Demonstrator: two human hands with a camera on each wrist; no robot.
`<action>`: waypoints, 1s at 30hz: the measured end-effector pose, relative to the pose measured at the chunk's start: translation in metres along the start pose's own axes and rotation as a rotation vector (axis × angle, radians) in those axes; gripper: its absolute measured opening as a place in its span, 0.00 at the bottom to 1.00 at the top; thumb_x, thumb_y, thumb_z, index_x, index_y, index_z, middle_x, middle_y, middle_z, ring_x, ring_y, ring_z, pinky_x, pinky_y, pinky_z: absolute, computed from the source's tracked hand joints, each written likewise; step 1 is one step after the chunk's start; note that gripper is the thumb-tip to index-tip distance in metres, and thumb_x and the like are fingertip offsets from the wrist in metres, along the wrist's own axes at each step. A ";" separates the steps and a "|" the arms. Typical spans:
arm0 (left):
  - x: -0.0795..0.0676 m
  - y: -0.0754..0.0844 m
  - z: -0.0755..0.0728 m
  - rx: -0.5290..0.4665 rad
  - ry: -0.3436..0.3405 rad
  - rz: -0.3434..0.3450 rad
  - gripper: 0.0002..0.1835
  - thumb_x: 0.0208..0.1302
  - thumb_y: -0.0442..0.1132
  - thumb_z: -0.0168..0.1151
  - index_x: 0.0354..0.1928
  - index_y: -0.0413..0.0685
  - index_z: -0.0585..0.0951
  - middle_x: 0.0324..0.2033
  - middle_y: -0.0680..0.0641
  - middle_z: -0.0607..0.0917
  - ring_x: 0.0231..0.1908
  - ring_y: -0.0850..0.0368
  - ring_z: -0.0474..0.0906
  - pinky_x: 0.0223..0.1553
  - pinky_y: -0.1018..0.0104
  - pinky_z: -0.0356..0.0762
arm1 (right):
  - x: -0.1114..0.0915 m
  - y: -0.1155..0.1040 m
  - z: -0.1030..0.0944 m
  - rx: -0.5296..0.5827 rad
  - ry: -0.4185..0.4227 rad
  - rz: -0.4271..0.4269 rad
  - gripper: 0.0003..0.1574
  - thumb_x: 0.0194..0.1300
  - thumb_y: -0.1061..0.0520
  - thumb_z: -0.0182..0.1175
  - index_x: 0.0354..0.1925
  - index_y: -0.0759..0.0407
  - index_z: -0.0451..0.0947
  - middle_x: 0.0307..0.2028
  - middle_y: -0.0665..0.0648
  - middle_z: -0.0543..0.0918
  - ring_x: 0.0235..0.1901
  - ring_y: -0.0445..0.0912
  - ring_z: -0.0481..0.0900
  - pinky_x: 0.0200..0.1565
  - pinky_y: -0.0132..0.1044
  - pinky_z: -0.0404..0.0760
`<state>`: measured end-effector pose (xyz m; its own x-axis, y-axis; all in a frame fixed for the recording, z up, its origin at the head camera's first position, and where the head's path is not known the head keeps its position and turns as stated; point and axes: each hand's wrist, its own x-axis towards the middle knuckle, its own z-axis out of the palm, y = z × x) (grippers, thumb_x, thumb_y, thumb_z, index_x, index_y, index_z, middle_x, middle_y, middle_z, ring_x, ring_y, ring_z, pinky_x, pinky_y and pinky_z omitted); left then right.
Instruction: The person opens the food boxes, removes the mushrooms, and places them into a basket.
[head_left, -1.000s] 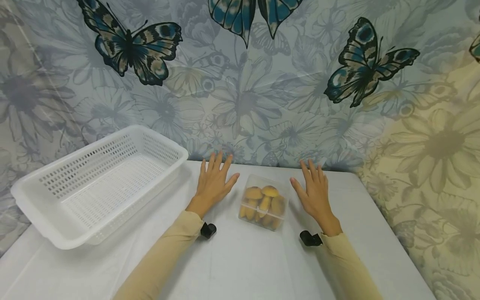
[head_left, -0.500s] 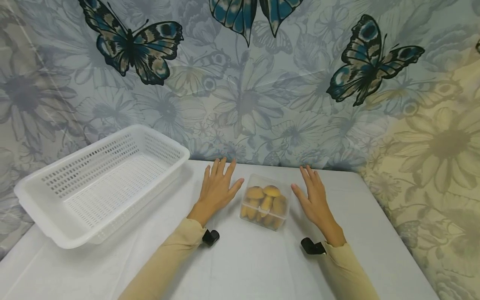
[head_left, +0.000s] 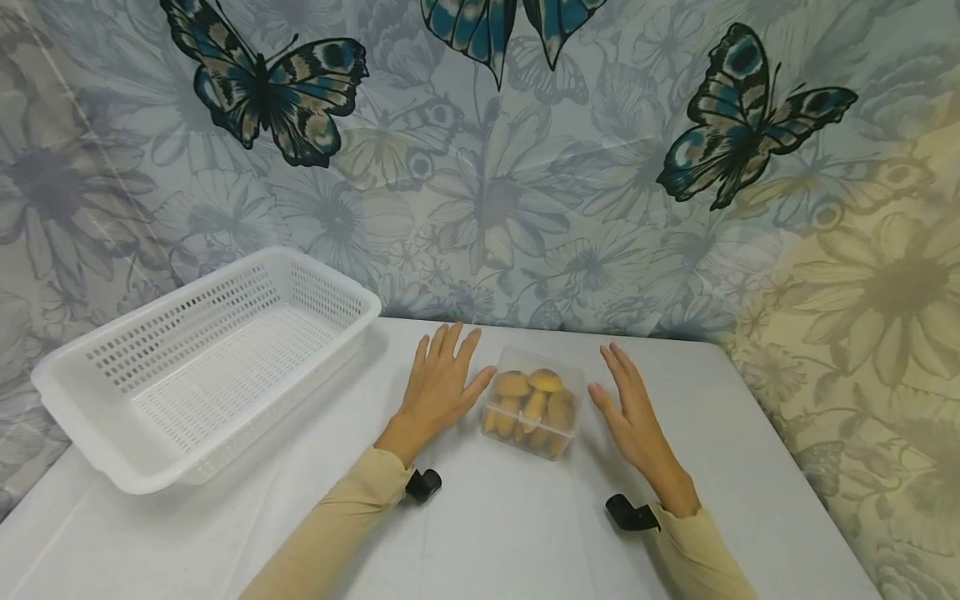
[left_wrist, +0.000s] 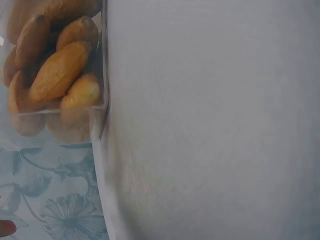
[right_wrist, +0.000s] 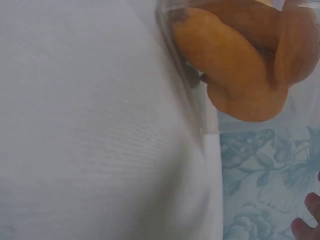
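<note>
A clear plastic box point(head_left: 532, 408) filled with several yellow-brown mushrooms point(head_left: 536, 404) stands on the white table between the two hands. To its left is the left hand point(head_left: 438, 387), fingers straight and spread, its thumb near the box's side; whether it touches cannot be told. The right hand point(head_left: 636, 417) is held to the right of the box with straight fingers, a small gap between them. Through the box's side, the left wrist view shows the mushrooms point(left_wrist: 60, 72) close up. In the right wrist view, mushrooms point(right_wrist: 235, 65) and some fingertips point(right_wrist: 312, 202) appear.
A white perforated plastic basket point(head_left: 202, 367) rests on the left of the table. The white tablecloth point(head_left: 495, 533) spreads in front of the box. Behind the table hangs a butterfly-and-flower cloth point(head_left: 495, 208).
Both hands have come slightly nearer the viewer. The left hand has moved rightward, closer to the box, and the right hand has turned more edge-on. The box stays in place.
</note>
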<state>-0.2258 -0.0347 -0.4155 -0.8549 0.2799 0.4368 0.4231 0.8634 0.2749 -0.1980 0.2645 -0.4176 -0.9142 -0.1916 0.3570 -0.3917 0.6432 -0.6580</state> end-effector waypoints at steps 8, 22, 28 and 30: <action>-0.005 0.003 -0.001 0.002 0.028 0.037 0.32 0.74 0.60 0.48 0.71 0.50 0.67 0.69 0.40 0.69 0.71 0.40 0.62 0.71 0.37 0.59 | -0.010 -0.001 0.007 0.061 -0.008 -0.027 0.40 0.73 0.58 0.55 0.76 0.62 0.52 0.74 0.68 0.55 0.73 0.66 0.53 0.71 0.57 0.57; -0.010 0.009 0.001 -0.134 0.075 0.217 0.24 0.74 0.50 0.53 0.66 0.47 0.73 0.67 0.39 0.72 0.69 0.41 0.66 0.71 0.44 0.64 | -0.016 -0.006 0.015 0.204 -0.184 0.054 0.51 0.72 0.56 0.57 0.79 0.61 0.38 0.75 0.72 0.51 0.72 0.69 0.55 0.73 0.54 0.59; -0.012 0.012 0.001 -0.152 0.078 0.326 0.21 0.72 0.49 0.56 0.63 0.51 0.76 0.65 0.42 0.74 0.68 0.45 0.68 0.69 0.49 0.68 | -0.019 -0.010 0.018 0.234 -0.224 0.114 0.67 0.62 0.55 0.69 0.79 0.54 0.32 0.78 0.67 0.44 0.73 0.71 0.51 0.67 0.72 0.57; -0.012 0.013 0.001 -0.160 0.079 0.351 0.20 0.72 0.49 0.57 0.61 0.53 0.77 0.65 0.43 0.75 0.68 0.45 0.69 0.69 0.50 0.69 | -0.020 -0.011 0.020 0.227 -0.221 0.120 0.72 0.58 0.55 0.73 0.79 0.54 0.31 0.78 0.67 0.45 0.73 0.70 0.52 0.66 0.72 0.58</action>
<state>-0.2103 -0.0258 -0.4183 -0.6270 0.5076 0.5909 0.7321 0.6432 0.2242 -0.1779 0.2469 -0.4308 -0.9458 -0.2966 0.1318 -0.2702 0.4944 -0.8262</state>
